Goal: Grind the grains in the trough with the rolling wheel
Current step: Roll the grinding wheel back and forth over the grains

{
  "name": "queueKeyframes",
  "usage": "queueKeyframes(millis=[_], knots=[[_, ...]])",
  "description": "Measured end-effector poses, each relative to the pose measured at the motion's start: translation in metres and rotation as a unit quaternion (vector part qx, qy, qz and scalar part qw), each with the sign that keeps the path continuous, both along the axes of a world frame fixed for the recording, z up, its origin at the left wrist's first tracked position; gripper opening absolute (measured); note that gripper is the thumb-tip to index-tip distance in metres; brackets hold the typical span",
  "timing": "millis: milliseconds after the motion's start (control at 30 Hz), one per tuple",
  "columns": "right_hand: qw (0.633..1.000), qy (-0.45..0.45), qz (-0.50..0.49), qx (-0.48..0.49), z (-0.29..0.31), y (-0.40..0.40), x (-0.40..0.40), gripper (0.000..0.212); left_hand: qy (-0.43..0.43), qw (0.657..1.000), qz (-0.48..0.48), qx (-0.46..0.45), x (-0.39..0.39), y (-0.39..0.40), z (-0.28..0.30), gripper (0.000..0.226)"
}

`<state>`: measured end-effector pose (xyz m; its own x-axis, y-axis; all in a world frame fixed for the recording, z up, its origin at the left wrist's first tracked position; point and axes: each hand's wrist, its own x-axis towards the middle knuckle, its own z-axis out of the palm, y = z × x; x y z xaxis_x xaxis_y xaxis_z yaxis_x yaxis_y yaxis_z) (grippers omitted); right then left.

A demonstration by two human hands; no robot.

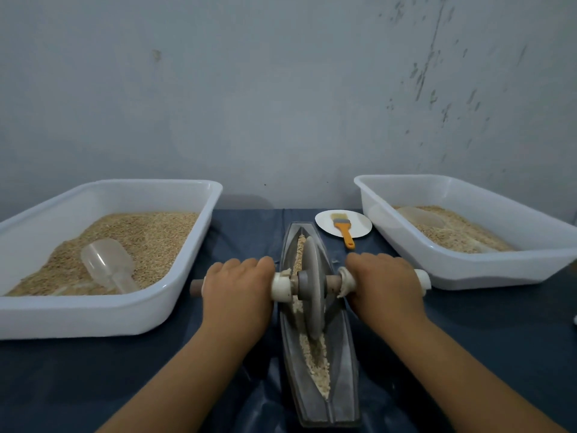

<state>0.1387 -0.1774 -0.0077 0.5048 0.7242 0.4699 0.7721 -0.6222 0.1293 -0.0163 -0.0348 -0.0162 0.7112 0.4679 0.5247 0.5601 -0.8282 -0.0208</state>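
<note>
Long, narrow, boat-shaped grey metal trough (323, 398) lying lengthwise on dark blue cloth (468, 354), with a flat grey metal rolling wheel (312, 287) standing on edge in its groove about midway along. Crushed pale tan grains (318, 370) heaped in the trough's near end, a thinner line visible beyond the wheel. Left hand (239, 290) curled over the wooden axle handle (196, 287) just left of the trough; right hand (385, 284) wrapped likewise round the axle on the trough's right, beside a white end cap (423, 279). Left of the trough, a white plastic rectangular tub (109, 320) of whole grain with a clear plastic scoop (107, 265) lying in it; right of the trough, a second white tub (468, 276) holding paler grain. Beyond the trough's far end and slightly right, a small white round plate (324, 221) carrying an orange-handled brush (343, 229). Likely risks from here: uneven pressure between the two hands tilting the wheel, riding it up the trough wall and spilling grain onto the cloth; rolling too far toward the near heap pushing grain out over the pointed tip; a hard stroke sliding the trough itself on the cloth.
</note>
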Motion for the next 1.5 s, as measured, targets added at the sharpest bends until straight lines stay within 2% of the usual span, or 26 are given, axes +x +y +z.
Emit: queueKeyframes(millis=[133,200,300,367,433,567,633,700,800,900,967,1100,1167,1233,1367,1500], knots=[[0.999,0.040,-0.001,-0.005,0.008,0.008,0.003,0.017,0.010,1.000,0.017,-0.007,0.012,0.008,0.004,0.016],[1.000,0.016,-0.003,-0.005,0.005,-0.004,-0.005,0.028,-0.008,1.000,-0.015,-0.009,0.001,0.000,0.003,0.025],[0.997,-0.037,0.042,0.049,-0.006,-0.026,-0.017,0.056,-0.056,0.998,-0.043,-0.005,-0.017,-0.016,-0.006,0.038],[0.996,-0.047,0.051,0.062,-0.009,-0.030,-0.017,0.060,-0.059,0.998,-0.038,0.004,-0.021,-0.018,-0.008,0.040],[0.998,-0.038,0.035,0.032,-0.006,-0.021,-0.011,0.053,-0.044,0.999,-0.026,-0.002,-0.014,-0.012,-0.007,0.036],[1.000,0.015,0.006,-0.025,0.007,0.010,0.005,0.013,0.009,1.000,0.023,-0.014,0.008,0.006,-0.001,0.019],[0.999,0.031,0.002,-0.027,0.011,0.014,0.004,0.009,0.004,0.999,0.028,-0.026,0.010,0.008,0.000,0.016],[0.999,0.029,0.003,-0.022,0.009,0.005,-0.001,0.016,-0.006,1.000,0.010,-0.027,0.003,0.002,0.001,0.023],[0.999,-0.028,0.034,0.013,-0.001,-0.020,-0.013,0.043,-0.040,0.998,-0.048,-0.007,-0.018,-0.013,-0.004,0.041],[0.993,-0.060,0.074,0.067,-0.007,-0.034,-0.020,0.061,-0.040,0.997,-0.064,0.013,-0.028,-0.016,-0.007,0.043],[0.997,-0.035,0.059,0.037,-0.003,-0.026,-0.016,0.056,-0.022,0.998,-0.051,0.006,-0.020,-0.009,-0.004,0.038],[0.999,0.044,-0.001,-0.025,0.006,0.003,0.002,0.021,0.007,1.000,-0.004,0.002,0.009,0.005,0.004,0.018],[0.998,0.064,-0.007,-0.016,0.008,0.007,0.003,0.019,-0.002,1.000,0.002,-0.005,0.011,0.007,0.005,0.017],[0.999,0.044,-0.009,-0.015,0.006,-0.002,-0.003,0.023,-0.003,1.000,-0.015,-0.016,0.001,0.000,0.006,0.024],[0.997,-0.036,0.058,0.047,-0.002,-0.032,-0.021,0.058,-0.033,0.997,-0.068,0.005,-0.028,-0.018,-0.001,0.039],[0.997,-0.023,0.057,0.035,-0.005,-0.032,-0.018,0.058,-0.035,0.997,-0.065,0.006,-0.028,-0.015,-0.004,0.039]])
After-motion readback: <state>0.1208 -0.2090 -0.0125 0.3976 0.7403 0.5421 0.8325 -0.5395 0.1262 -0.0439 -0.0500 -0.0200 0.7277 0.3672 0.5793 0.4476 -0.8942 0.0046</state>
